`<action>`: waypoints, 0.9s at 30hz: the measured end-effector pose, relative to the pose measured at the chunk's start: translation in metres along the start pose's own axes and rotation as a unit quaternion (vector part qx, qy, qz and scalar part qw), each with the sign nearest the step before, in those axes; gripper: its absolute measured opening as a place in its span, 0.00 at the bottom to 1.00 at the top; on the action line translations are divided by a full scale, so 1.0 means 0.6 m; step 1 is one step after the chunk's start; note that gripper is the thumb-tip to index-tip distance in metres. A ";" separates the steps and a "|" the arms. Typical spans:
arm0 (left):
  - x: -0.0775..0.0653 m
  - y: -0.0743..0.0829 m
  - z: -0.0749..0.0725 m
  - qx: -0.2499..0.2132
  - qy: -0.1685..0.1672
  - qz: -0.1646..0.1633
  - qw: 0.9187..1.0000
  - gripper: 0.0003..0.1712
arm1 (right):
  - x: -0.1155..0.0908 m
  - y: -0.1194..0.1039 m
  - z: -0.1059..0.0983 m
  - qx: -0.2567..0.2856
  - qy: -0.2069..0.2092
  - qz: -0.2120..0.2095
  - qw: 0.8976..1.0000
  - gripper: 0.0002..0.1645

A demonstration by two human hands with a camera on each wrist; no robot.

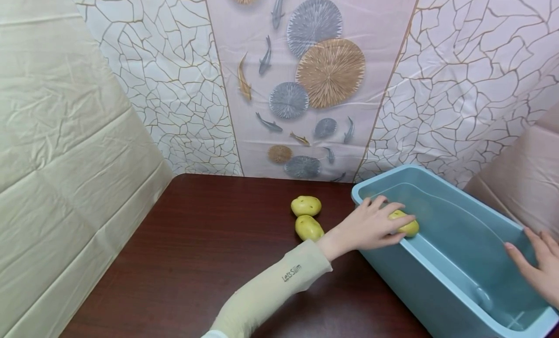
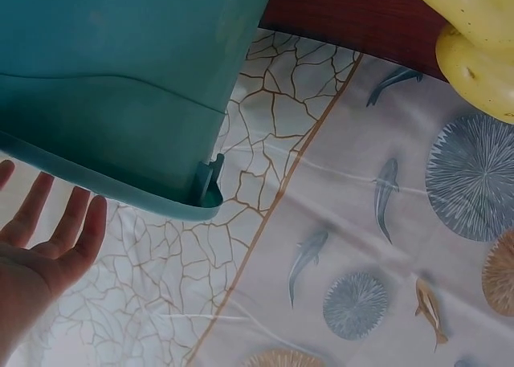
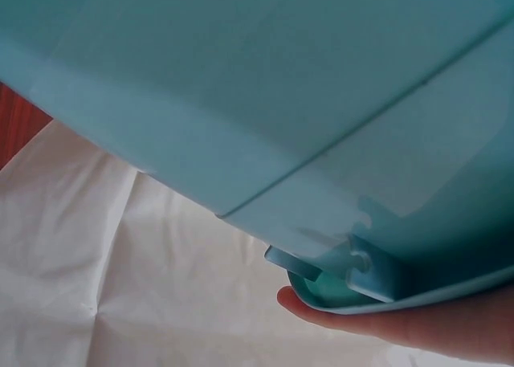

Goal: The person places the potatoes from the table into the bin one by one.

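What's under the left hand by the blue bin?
A yellow potato shows beneath the left hand, at the rim of the blue bin. The hand covers part of it, so its hidden side and whether it touches the rim can't be seen.

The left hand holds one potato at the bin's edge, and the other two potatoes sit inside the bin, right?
Not inside: the head view shows the other two potatoes on the table beside the bin. The left hand does hold one potato at the bin's edge.
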State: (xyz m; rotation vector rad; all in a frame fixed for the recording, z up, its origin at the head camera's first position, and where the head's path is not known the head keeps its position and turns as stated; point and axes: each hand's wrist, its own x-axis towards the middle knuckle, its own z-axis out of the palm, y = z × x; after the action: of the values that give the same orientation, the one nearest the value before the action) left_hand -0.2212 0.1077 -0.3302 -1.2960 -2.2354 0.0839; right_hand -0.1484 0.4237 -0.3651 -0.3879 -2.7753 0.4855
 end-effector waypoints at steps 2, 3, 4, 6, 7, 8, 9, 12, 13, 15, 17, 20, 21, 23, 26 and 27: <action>-0.003 0.000 0.000 0.000 0.011 0.000 1.000 0.22 | 0.004 0.006 0.004 0.002 -0.001 0.005 1.000 0.51; -0.006 0.000 0.000 0.002 0.017 0.000 1.000 0.21 | 0.005 0.007 0.005 0.003 -0.002 0.006 1.000 0.51; -0.008 -0.001 0.001 0.002 0.026 0.001 1.000 0.21 | 0.005 0.008 0.006 0.004 -0.002 0.005 1.000 0.50; -0.013 -0.001 0.003 0.008 0.039 0.004 0.999 0.21 | 0.005 0.007 0.005 0.007 -0.001 0.001 1.000 0.50; -0.015 -0.002 0.005 0.011 0.046 0.005 0.999 0.21 | 0.005 0.005 0.004 0.011 0.003 -0.004 1.000 0.49; -0.017 -0.002 0.006 0.012 0.051 0.006 0.999 0.21 | 0.003 0.004 0.003 0.012 0.002 -0.006 1.000 0.49; -0.019 -0.002 0.008 0.015 0.056 0.007 0.998 0.21 | 0.000 0.000 0.000 0.012 0.002 -0.012 1.000 0.48; -0.024 -0.002 0.011 0.011 0.064 0.007 0.998 0.21 | -0.003 -0.006 -0.003 0.018 0.005 -0.017 1.000 0.47; -0.026 -0.002 0.012 0.008 0.067 0.006 0.998 0.21 | -0.004 -0.006 -0.003 0.019 0.005 -0.016 1.000 0.47; -0.030 -0.002 0.014 0.001 0.071 0.005 0.997 0.21 | -0.003 -0.004 -0.001 0.018 0.005 -0.013 1.000 0.47; -0.033 -0.003 0.016 -0.005 0.073 0.003 0.997 0.22 | 0.001 0.004 0.003 0.016 0.005 -0.011 1.000 0.48; -0.041 -0.004 0.017 -0.008 0.071 -0.002 0.997 0.22 | 0.011 0.021 0.015 0.016 0.008 -0.006 1.000 0.49; -0.043 -0.004 0.017 -0.008 0.070 -0.005 0.997 0.22 | 0.012 0.024 0.016 0.014 0.006 -0.004 1.000 0.49; -0.048 -0.006 0.016 -0.009 0.070 -0.011 0.997 0.21 | 0.013 0.024 0.016 0.014 0.004 -0.003 1.000 0.49; -0.055 -0.008 0.016 -0.013 0.078 -0.016 0.997 0.21 | 0.003 0.008 0.005 0.014 0.002 -0.009 1.000 0.48; -0.058 -0.009 0.016 -0.014 0.083 -0.017 0.996 0.21 | 0.000 0.002 0.001 0.012 0.000 -0.011 1.000 0.47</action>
State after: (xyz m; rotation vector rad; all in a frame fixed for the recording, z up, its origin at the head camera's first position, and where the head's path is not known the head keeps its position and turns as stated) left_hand -0.2166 0.0786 -0.3513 -1.2313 -2.1239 -0.0657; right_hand -0.1483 0.4248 -0.3662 -0.3511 -2.7686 0.5143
